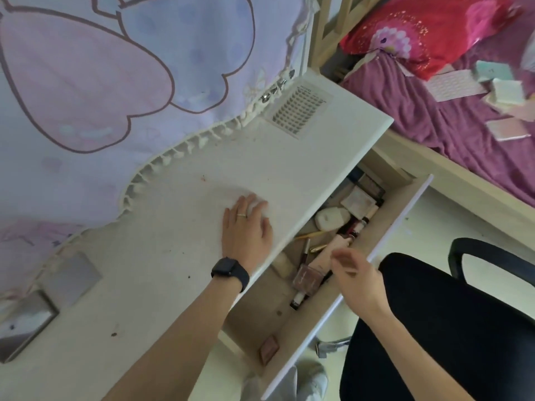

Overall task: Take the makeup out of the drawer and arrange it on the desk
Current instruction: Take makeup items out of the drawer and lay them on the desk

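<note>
Makeup (pixel 308 280) is still piled in the open drawer (pixel 401 224) under the desk (pixel 162 256) edge: bottles, tubes, palettes. The left hand (pixel 246 227) lies flat on the desk, fingers straight over something white and blurry. The right hand (pixel 359 282) hovers above the drawer, blurred, fingers loose, holding nothing. A lash tray (pixel 298 111) sits at the desk's far corner.
</note>
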The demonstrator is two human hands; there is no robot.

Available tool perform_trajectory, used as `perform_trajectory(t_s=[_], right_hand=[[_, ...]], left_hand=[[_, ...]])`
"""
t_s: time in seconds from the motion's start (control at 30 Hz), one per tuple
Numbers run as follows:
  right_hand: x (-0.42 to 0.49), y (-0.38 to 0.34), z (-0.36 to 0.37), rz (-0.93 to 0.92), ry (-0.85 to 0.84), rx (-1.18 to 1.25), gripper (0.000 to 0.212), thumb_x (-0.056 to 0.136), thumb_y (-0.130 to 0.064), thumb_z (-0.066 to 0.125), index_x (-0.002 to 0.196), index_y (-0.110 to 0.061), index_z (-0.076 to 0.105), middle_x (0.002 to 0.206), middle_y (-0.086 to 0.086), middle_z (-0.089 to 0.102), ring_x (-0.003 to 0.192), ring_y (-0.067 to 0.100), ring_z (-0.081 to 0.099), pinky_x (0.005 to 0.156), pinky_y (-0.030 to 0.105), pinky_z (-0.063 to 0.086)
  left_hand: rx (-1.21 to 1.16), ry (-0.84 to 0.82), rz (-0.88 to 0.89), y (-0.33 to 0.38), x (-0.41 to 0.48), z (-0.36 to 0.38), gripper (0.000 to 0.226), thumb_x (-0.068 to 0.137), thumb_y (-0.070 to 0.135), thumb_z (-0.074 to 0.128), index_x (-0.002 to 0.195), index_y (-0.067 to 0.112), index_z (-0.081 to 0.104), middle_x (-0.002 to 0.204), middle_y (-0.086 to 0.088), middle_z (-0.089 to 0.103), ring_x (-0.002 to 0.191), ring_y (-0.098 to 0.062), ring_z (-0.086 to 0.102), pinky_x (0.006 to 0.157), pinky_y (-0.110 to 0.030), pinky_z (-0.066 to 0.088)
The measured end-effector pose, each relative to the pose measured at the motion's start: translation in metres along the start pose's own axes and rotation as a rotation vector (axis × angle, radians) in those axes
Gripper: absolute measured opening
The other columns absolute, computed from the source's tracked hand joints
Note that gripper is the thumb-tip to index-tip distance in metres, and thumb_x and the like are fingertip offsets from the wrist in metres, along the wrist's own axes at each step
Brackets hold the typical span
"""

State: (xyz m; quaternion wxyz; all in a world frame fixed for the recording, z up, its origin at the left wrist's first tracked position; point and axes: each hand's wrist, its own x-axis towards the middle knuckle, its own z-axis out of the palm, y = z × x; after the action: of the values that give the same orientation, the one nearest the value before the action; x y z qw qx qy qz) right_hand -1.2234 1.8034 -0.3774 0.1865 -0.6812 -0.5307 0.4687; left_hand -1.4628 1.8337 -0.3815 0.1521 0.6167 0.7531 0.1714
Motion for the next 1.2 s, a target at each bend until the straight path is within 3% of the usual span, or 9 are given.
perform_trajectory(t_s=[0.1,0.2,0.27,0.37,0.47,0.63,0.87,1.03,1.2], right_hand=[[-0.019,0.026,-0.003,-0.1,-0.028,-0.204,0.018,0.096,-0.02,0.065,0.11,-0.031,0.069,0.105,-0.011,0.068,0.092,0.001,0.063,0.08,0.014,0.046],[-0.018,0.04,0.001,-0.352,0.038,-0.535,0.016,0.088,-0.01,0.071,0.1,-0.021,0.075,0.099,-0.006,0.07,0.095,0.019,0.067,0.101,0.043,0.039],[-0.009,0.037,0.002,-0.352,-0.013,-0.749,0.017,0.094,-0.02,0.061,0.105,-0.025,0.072,0.104,-0.01,0.068,0.111,0.017,0.061,0.114,0.051,0.021],[0.015,0.027,0.002,-0.277,-0.154,-0.982,0.026,0.098,-0.033,0.046,0.119,-0.032,0.063,0.12,-0.01,0.061,0.125,0.014,0.05,0.117,0.054,0.004],[0.035,0.013,0.007,-0.244,-0.192,-1.11,0.043,0.091,-0.031,0.056,0.134,-0.032,0.054,0.145,0.001,0.046,0.138,0.023,0.038,0.114,0.06,0.008],[0.059,0.004,0.016,-0.253,-0.358,-1.308,0.074,0.085,-0.021,0.065,0.151,-0.035,0.034,0.166,0.01,0.01,0.152,0.035,0.004,0.113,0.067,0.016],[0.061,-0.001,0.022,-0.334,-0.444,-1.46,0.061,0.091,-0.03,0.063,0.149,-0.026,0.042,0.155,0.012,0.033,0.148,0.031,0.018,0.119,0.059,0.014],[0.055,-0.012,0.014,-0.433,-0.475,-1.518,0.042,0.096,-0.03,0.061,0.138,-0.026,0.057,0.145,0.009,0.043,0.139,0.029,0.034,0.115,0.048,0.029],[0.044,-0.022,-0.007,-0.509,-0.412,-1.275,0.033,0.102,-0.036,0.052,0.134,-0.034,0.058,0.133,-0.001,0.053,0.127,0.022,0.041,0.102,0.038,0.04]], left_hand=[[-0.057,-0.016,0.187,0.025,-0.062,0.018,0.031,0.085,0.015,0.06,0.114,0.024,0.066,0.136,-0.001,0.054,0.129,-0.024,0.047,0.11,-0.049,0.036],[-0.039,-0.073,0.321,0.042,-0.111,0.047,0.034,0.08,0.018,0.06,0.112,0.029,0.065,0.127,0.004,0.057,0.113,-0.021,0.054,0.098,-0.039,0.048],[-0.065,-0.241,0.144,0.048,-0.125,0.065,0.04,0.086,0.017,0.055,0.123,0.032,0.059,0.132,0.004,0.054,0.112,-0.022,0.055,0.088,-0.035,0.052],[-0.103,-0.455,-0.272,0.048,-0.123,0.085,0.057,0.094,0.017,0.052,0.145,0.035,0.033,0.151,-0.003,0.031,0.12,-0.028,0.052,0.086,-0.041,0.053],[-0.073,-0.446,-0.328,0.05,-0.117,0.095,0.064,0.094,0.021,0.054,0.148,0.036,0.022,0.153,-0.009,0.024,0.114,-0.033,0.055,0.078,-0.044,0.053],[0.001,-0.447,-0.352,0.052,-0.109,0.103,0.055,0.096,0.03,0.056,0.144,0.032,0.031,0.152,-0.009,0.022,0.115,-0.035,0.052,0.076,-0.045,0.054],[-0.048,-0.396,-0.312,0.057,-0.11,0.1,0.031,0.098,0.032,0.052,0.125,0.021,0.04,0.134,-0.006,0.047,0.115,-0.032,0.047,0.072,-0.041,0.049],[-0.169,-0.419,-0.3,0.053,-0.118,0.089,0.021,0.095,0.019,0.052,0.101,0.026,0.034,0.094,0.0,0.058,0.084,-0.029,0.058,0.061,-0.038,0.046],[-0.409,-0.354,-0.351,0.047,-0.132,0.058,0.022,0.1,0.024,0.052,0.12,0.027,0.043,0.11,-0.002,0.065,0.099,-0.024,0.064,0.083,-0.042,0.053]])
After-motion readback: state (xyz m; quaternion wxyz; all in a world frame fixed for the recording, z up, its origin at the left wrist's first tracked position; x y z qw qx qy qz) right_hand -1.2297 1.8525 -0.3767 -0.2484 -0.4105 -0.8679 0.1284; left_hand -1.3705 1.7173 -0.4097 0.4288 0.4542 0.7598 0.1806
